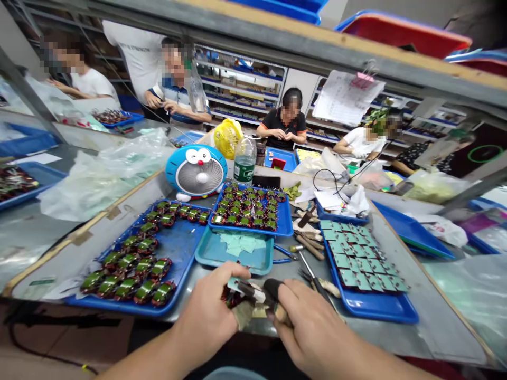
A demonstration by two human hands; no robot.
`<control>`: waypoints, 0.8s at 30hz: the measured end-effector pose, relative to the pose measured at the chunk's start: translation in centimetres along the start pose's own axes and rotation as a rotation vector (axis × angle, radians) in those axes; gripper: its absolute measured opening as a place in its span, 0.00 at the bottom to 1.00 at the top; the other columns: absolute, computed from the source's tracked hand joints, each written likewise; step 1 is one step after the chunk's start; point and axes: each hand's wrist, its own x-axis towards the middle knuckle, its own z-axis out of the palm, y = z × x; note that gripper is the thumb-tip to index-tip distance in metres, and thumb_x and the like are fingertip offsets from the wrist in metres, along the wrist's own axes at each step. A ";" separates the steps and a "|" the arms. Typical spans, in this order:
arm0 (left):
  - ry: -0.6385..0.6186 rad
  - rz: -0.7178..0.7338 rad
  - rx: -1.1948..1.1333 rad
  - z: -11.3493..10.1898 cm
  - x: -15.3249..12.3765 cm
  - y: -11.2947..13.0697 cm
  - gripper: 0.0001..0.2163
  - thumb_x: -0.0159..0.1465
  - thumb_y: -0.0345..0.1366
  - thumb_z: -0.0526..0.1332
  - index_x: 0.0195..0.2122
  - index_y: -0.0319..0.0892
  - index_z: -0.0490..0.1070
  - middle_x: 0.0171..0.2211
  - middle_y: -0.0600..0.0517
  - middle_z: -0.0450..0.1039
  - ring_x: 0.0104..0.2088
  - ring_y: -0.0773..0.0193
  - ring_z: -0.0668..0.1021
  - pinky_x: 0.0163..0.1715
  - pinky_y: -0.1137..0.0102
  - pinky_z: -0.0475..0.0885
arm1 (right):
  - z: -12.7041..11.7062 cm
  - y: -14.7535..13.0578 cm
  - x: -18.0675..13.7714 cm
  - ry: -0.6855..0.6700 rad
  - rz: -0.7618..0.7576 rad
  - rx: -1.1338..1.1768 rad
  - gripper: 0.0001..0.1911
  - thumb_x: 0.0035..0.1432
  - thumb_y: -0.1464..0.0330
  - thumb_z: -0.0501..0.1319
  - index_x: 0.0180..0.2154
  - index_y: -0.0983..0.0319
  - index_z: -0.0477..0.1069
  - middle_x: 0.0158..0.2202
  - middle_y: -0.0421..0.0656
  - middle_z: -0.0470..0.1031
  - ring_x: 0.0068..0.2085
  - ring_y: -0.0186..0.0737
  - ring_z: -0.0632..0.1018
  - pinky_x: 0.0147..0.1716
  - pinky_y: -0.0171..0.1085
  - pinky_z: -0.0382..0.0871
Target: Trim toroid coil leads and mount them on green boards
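Note:
My left hand [209,306] is closed around a small copper-wound coil [231,296] with a pale green sheet piece on it; the fingers hide much of it. Opposite it, my right hand [304,316] grips a hand tool [282,312] that meets the coil; its kind is partly hidden and blurred. Dark covers sit on a fingertip of my right hand. Just beyond the hands stands a teal tray [206,253] with loose pale green sheets [243,244]. Pliers [284,254] with blue handles lie beside that tray.
Coils fill parts of a blue tray [180,285] at left and another blue tray [285,224] behind. On the right, a blue tray [390,309] holds green-topped coils. A blue fan [197,171], a bottle [244,161] and wooden-handled tools [311,245] stand or lie nearby. Several co-workers sit beyond.

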 end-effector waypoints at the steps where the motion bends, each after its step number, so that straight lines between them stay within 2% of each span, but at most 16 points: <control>1: -0.038 -0.010 0.005 0.2 0.0 0.1 0.10 0.58 0.35 0.69 0.39 0.46 0.72 0.32 0.56 0.79 0.30 0.61 0.79 0.31 0.70 0.72 | -0.4 0.2 -0.2 -0.030 0.004 -0.013 0.08 0.58 0.77 0.59 0.36 0.59 0.65 0.37 0.44 0.74 0.36 0.44 0.74 0.35 0.39 0.63; 4: -0.183 -0.032 0.030 0.4 -0.1 0.5 0.07 0.57 0.33 0.68 0.35 0.46 0.71 0.29 0.56 0.78 0.29 0.61 0.78 0.29 0.70 0.70 | -2.7 0.9 -0.5 -0.147 -0.020 -0.101 0.08 0.58 0.77 0.58 0.37 0.58 0.67 0.36 0.44 0.76 0.35 0.45 0.75 0.34 0.40 0.62; 8: -0.225 -0.052 0.027 0.0 0.2 0.6 0.10 0.59 0.36 0.69 0.39 0.45 0.70 0.33 0.55 0.79 0.31 0.60 0.78 0.32 0.69 0.70 | -5.2 1.4 -0.1 -0.212 -0.067 -0.208 0.08 0.58 0.76 0.58 0.37 0.57 0.66 0.36 0.44 0.75 0.36 0.46 0.75 0.33 0.40 0.59; 11: -0.310 -0.093 -0.060 -0.8 0.5 0.4 0.13 0.65 0.45 0.67 0.44 0.45 0.68 0.35 0.54 0.77 0.33 0.60 0.77 0.33 0.69 0.71 | -4.8 1.2 0.2 -0.154 -0.011 -0.116 0.07 0.58 0.75 0.59 0.36 0.57 0.65 0.36 0.41 0.75 0.36 0.43 0.74 0.33 0.39 0.58; 14: -0.418 -0.084 -0.184 -1.5 0.6 -0.1 0.14 0.70 0.49 0.61 0.48 0.46 0.67 0.41 0.52 0.76 0.39 0.59 0.77 0.39 0.68 0.72 | -3.9 1.0 0.1 -0.126 0.049 0.022 0.06 0.62 0.73 0.60 0.35 0.57 0.64 0.36 0.39 0.74 0.36 0.39 0.74 0.34 0.37 0.58; 16: -0.423 -0.077 -0.225 -1.7 0.5 -0.4 0.13 0.73 0.50 0.57 0.50 0.47 0.67 0.44 0.52 0.76 0.42 0.58 0.77 0.42 0.67 0.72 | -3.5 1.0 -0.1 -0.124 0.076 0.117 0.07 0.65 0.70 0.61 0.35 0.57 0.63 0.36 0.38 0.73 0.36 0.38 0.73 0.35 0.36 0.58; 19: -0.385 -0.120 -0.237 -1.5 0.2 -0.6 0.15 0.73 0.51 0.57 0.49 0.46 0.67 0.41 0.52 0.76 0.37 0.60 0.76 0.39 0.68 0.73 | -3.2 1.2 -0.4 -0.096 0.141 0.239 0.09 0.69 0.66 0.61 0.35 0.58 0.62 0.35 0.37 0.71 0.36 0.38 0.72 0.35 0.35 0.60; 22: -0.332 -0.161 -0.250 -1.2 -0.1 -0.6 0.16 0.72 0.54 0.57 0.48 0.46 0.67 0.39 0.53 0.77 0.34 0.61 0.76 0.35 0.69 0.72 | -2.9 1.3 -0.8 -0.081 0.169 0.272 0.08 0.68 0.68 0.61 0.35 0.58 0.63 0.36 0.38 0.71 0.37 0.38 0.72 0.36 0.35 0.61; 24: -0.303 -0.153 -0.255 -1.0 -0.2 -0.5 0.16 0.71 0.54 0.58 0.47 0.46 0.67 0.40 0.52 0.78 0.36 0.59 0.77 0.38 0.67 0.73 | -2.8 1.1 -0.8 -0.103 0.143 0.276 0.05 0.68 0.70 0.61 0.38 0.58 0.66 0.38 0.39 0.72 0.40 0.39 0.73 0.40 0.36 0.63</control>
